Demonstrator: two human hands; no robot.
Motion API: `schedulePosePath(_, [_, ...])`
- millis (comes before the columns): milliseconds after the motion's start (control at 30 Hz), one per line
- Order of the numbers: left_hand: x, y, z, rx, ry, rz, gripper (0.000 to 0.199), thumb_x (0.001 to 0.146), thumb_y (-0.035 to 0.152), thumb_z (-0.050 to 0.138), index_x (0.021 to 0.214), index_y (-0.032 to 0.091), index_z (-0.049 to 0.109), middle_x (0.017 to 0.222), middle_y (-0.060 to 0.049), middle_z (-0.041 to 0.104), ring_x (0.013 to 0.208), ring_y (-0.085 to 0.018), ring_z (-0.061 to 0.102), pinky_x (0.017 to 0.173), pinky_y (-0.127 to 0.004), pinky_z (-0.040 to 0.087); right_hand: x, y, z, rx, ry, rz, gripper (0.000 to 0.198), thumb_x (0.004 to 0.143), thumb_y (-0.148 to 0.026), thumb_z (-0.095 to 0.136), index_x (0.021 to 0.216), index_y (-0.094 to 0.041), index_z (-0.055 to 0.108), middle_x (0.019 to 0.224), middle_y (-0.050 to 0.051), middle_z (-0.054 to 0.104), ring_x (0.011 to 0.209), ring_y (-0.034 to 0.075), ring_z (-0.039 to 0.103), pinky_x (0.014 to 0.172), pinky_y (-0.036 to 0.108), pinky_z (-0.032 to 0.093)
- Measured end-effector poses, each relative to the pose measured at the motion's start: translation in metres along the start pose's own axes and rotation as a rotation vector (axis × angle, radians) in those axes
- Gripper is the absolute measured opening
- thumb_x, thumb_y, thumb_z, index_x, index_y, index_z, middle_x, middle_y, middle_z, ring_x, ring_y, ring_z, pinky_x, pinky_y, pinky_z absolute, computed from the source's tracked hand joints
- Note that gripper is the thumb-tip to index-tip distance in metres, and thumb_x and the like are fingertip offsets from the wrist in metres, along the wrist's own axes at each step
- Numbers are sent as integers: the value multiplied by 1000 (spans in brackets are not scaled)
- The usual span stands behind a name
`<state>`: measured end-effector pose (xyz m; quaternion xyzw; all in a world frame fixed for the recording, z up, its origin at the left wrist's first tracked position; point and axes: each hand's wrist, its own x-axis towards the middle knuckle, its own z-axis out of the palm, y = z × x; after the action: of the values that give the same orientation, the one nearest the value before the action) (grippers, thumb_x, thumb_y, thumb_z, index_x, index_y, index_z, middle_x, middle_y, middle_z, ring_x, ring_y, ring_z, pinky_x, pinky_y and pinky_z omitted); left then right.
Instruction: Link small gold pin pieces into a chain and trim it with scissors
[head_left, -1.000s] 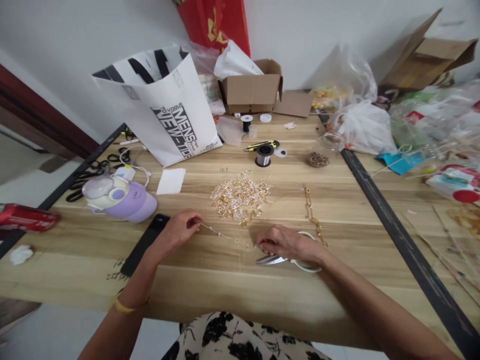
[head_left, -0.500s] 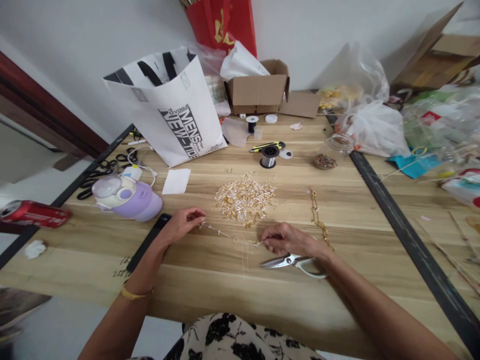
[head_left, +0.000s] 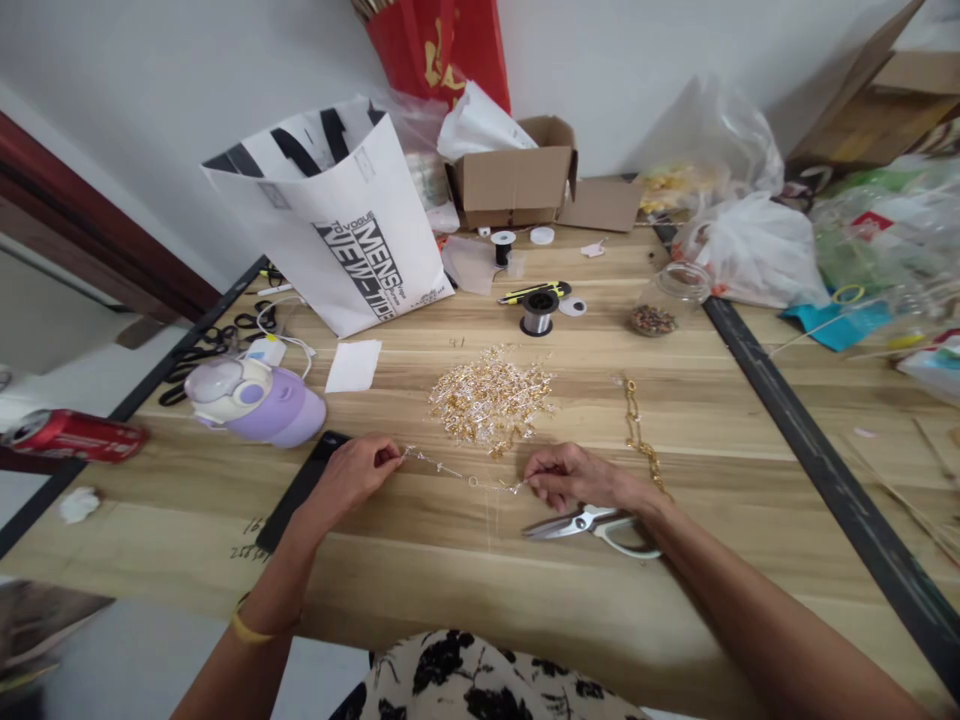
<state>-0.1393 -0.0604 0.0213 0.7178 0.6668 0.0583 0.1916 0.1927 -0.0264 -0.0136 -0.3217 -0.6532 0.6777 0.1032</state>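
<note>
A thin silver chain (head_left: 472,481) with small links and a ring at its middle runs between my two hands, sagging slightly near the tabletop. My left hand (head_left: 366,468) pinches its left end, close to a black phone (head_left: 300,490). My right hand (head_left: 566,475) pinches the other end, fingers curled. Just beyond the chain lies a pile of small gold and silver jewelry pieces (head_left: 489,395). Scissors (head_left: 592,528) rest partly under my right wrist, blades pointing left. To the right, a gold chain (head_left: 637,430) lies on the wood, its lower end near my forearm.
A lilac bottle (head_left: 259,400) and a white paper (head_left: 352,366) are at the left. Behind the pile stand a wire spool (head_left: 538,313), a utility knife (head_left: 532,292) and a white shopping bag (head_left: 337,220). A jar of beads (head_left: 660,305) lies back right.
My left hand has come slightly down, closer to the table's near edge, still pinching the chain. My right hand stays almost where it was. The view has shifted a little.
</note>
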Motion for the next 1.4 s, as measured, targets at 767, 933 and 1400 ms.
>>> schedulePosePath(767, [13, -12, -33, 298, 100, -91, 20, 81, 28, 42, 78, 18, 59, 84, -6, 66, 81, -23, 59, 69, -30, 40, 0, 7, -3, -29, -36, -49, 18, 86, -31, 52, 82, -14, 55, 60, -3, 53, 47, 8, 53, 44, 18, 44])
schedulePosePath(933, [16, -10, -30, 341, 40, -70, 18, 82, 25, 41, 76, 18, 56, 85, -8, 65, 83, -23, 58, 72, -31, 40, -2, 3, -3, -42, -55, -49, 16, 86, -29, 51, 84, -14, 56, 59, -3, 53, 48, 8, 54, 45, 19, 44])
schedulePosePath(1400, [22, -22, -21, 455, 92, -4, 14, 80, 16, 40, 77, 18, 54, 86, -8, 62, 87, -24, 56, 73, -32, 40, -1, 9, -4, -14, -73, -36, 14, 87, -26, 50, 92, -14, 57, 64, -2, 53, 50, 8, 54, 46, 18, 44])
